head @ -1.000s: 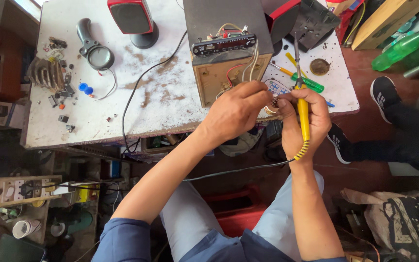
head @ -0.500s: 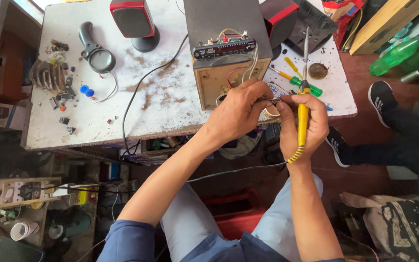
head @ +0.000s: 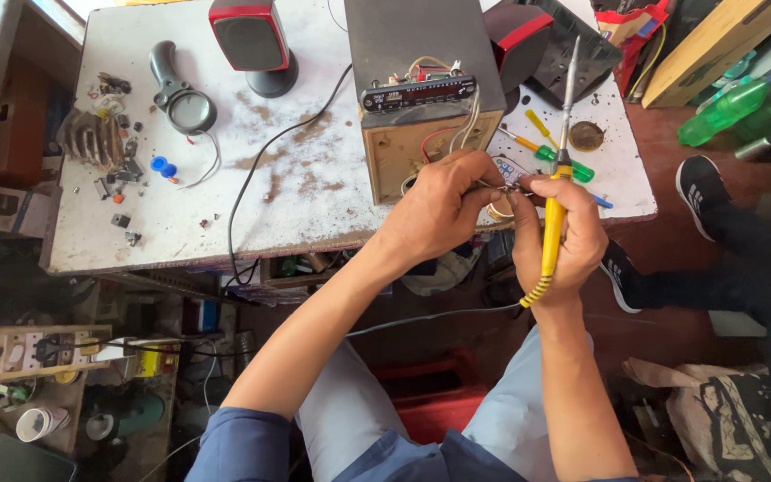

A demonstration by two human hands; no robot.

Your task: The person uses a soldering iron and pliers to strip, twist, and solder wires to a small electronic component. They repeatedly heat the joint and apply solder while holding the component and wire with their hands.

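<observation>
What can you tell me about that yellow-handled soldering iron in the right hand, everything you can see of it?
The soldering iron has a yellow plastic-looking handle, a slim grey metal shaft and a yellow-and-black ribbed sleeve where the cord leaves its base. It stands nearly upright, tip pointing away over the table's edge. The right hand wraps the handle, its fingers meeting the left hand beside it. A grey cord trails off below.

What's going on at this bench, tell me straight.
A person sits at a worn white table, working on wires that come out of an opened wooden speaker box. The left hand pinches the thin wires in front of the box. The right hand grips a yellow-handled soldering iron, tip pointing up and away from the joint. Red-and-black small speakers, screwdrivers and loose parts lie around.
</observation>
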